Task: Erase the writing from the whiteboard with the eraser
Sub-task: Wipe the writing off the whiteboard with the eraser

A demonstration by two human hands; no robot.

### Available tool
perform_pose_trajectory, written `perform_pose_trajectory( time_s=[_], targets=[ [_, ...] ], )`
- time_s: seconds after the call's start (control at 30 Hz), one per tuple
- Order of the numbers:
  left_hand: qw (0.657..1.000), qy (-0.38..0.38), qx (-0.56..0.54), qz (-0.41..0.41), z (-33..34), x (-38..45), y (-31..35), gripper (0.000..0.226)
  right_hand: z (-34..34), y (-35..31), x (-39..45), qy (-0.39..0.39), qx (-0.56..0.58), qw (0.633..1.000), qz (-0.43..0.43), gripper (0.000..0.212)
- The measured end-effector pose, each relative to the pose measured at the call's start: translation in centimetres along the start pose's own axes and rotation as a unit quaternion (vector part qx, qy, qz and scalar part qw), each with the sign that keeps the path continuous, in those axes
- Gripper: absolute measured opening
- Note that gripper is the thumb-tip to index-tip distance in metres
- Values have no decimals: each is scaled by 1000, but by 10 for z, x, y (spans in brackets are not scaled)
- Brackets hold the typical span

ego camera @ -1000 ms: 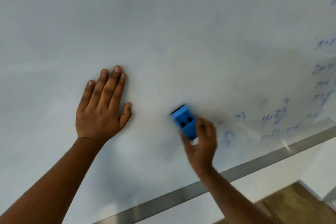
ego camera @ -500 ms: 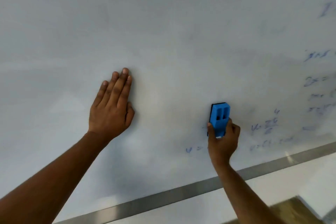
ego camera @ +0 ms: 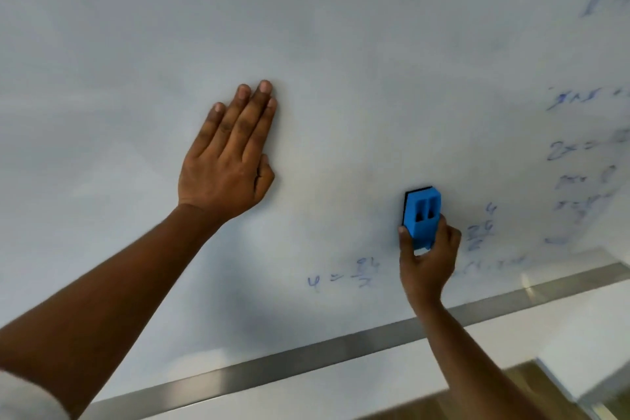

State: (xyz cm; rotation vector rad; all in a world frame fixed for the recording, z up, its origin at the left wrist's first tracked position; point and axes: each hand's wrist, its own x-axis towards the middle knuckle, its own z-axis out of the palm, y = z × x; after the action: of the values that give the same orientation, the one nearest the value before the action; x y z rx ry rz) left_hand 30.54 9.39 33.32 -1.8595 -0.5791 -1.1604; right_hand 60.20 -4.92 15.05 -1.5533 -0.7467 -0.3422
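Note:
The whiteboard [ego camera: 341,44] fills most of the view. My right hand [ego camera: 426,262] grips a blue eraser [ego camera: 422,215] by its lower end and holds it upright, black felt side against the board. Blue writing [ego camera: 344,276] sits just left of that hand, low on the board. More faint blue writing [ego camera: 480,228] lies right of the eraser, and several lines of it [ego camera: 586,153] run down the far right. My left hand [ego camera: 231,160] lies flat on the board, fingers together, well left of the eraser.
A metal frame strip [ego camera: 306,358] runs along the board's lower edge. Below it is a white wall [ego camera: 511,344], and a strip of wooden floor [ego camera: 477,399] shows at the bottom right.
The eraser has turned from tilted to upright and moved right across the board. The view has shifted, so writing left of my right hand has come into sight. My left hand stays pressed flat.

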Motion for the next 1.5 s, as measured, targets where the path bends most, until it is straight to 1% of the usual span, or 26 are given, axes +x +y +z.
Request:
perform_pose_trajectory(
  time_s=[0.03, 0.1, 0.2, 0.23, 0.27, 0.4, 0.47, 0.57, 0.63, 0.67, 0.7, 0.77, 0.83, 0.9, 0.93, 0.97, 1.03, 1.1, 1.13, 1.17, 1.27, 1.33, 1.4, 1.43, 1.47, 1.5],
  targets=[
    [1000, 1, 2, -2, 0, -1, 1, 75, 5, -3, -12, 1, 2, 1000, 7, 62],
    [1000, 2, 9, -4, -1, -2, 2, 74, 18, -12, -54, -38, 2, 998, -43, 60],
    [1000, 4, 13, 2, -3, -3, 1, 72, 28, -21, -107, -192, 8, 969, -155, 61],
    [1000, 6, 15, 2, -2, -2, 1, 71, 27, -20, -101, -207, 12, 964, -166, 62],
    [1000, 6, 18, 3, -3, -3, -1, 71, 24, -20, -91, -197, 28, 969, -150, 63],
    [999, 14, 28, 7, -1, 0, 0, 70, -1, 1, -14, -69, 62, 993, -79, 67],
    [999, 15, 31, 3, 0, 0, 2, 71, -7, 20, -6, -47, 50, 997, -39, 66],
    [999, 17, 36, 2, 0, -2, 3, 72, 7, 42, -58, -35, 19, 995, 88, 72],
    [999, 18, 39, 2, -1, -2, 3, 73, 19, 33, -109, -56, 2, 984, 168, 91],
    [999, 18, 39, 3, -1, -3, 3, 73, 27, 22, -133, -81, 12, 977, 197, 93],
    [999, 17, 38, 4, -1, -3, 3, 74, 35, 6, -153, -107, 32, 973, 204, 84],
    [999, 19, 38, 8, -1, -2, 2, 73, 49, -29, -176, -163, 59, 974, 148, 64],
    [999, 20, 30, 11, -1, -2, 0, 72, 57, -51, -168, -216, 61, 973, 51, 71],
    [999, 23, 26, 12, -1, -2, 0, 72, 58, -50, -137, -170, 20, 985, -19, 75],
    [999, 23, 23, 12, 0, -2, 1, 72, 55, -42, -120, -125, 7, 992, -7, 75],
    [1000, 22, 18, 11, 0, -3, 0, 72, 52, -30, -106, -78, 0, 996, 39, 76],
    [1000, 20, 14, 12, 0, -4, 1, 73, 44, 7, -93, -12, -4, 978, 208, 74],
    [1000, 21, 15, 12, 0, -5, 2, 73, 40, 30, -113, -29, -19, 931, 363, 65],
    [1000, 22, 12, 11, 0, -5, 2, 73, 42, 28, -131, -54, -25, 919, 390, 63],
    [1000, 23, 7, 10, 0, -5, 3, 73, 47, 18, -152, -76, -26, 924, 374, 62],
    [1000, 24, 0, 12, 0, -4, 2, 72, 70, -37, -195, -100, -17, 973, 206, 71],
    [1000, 25, -4, 14, -1, -3, 2, 72, 78, -60, -190, -98, 4, 986, 133, 71],
    [1000, 24, -9, 16, -2, -3, 2, 71, 78, -56, -172, -74, -7, 993, 89, 72],
    [1000, 23, -11, 16, -3, -4, 2, 71, 76, -45, -163, -49, -10, 993, 111, 73],
    [1000, 22, -13, 16, -3, -4, 2, 71, 74, -34, -155, -12, -8, 984, 178, 72],
    [1000, 23, -13, 16, -3, -4, 2, 71, 73, -20, -150, 25, -2, 961, 274, 69]
  ],
)
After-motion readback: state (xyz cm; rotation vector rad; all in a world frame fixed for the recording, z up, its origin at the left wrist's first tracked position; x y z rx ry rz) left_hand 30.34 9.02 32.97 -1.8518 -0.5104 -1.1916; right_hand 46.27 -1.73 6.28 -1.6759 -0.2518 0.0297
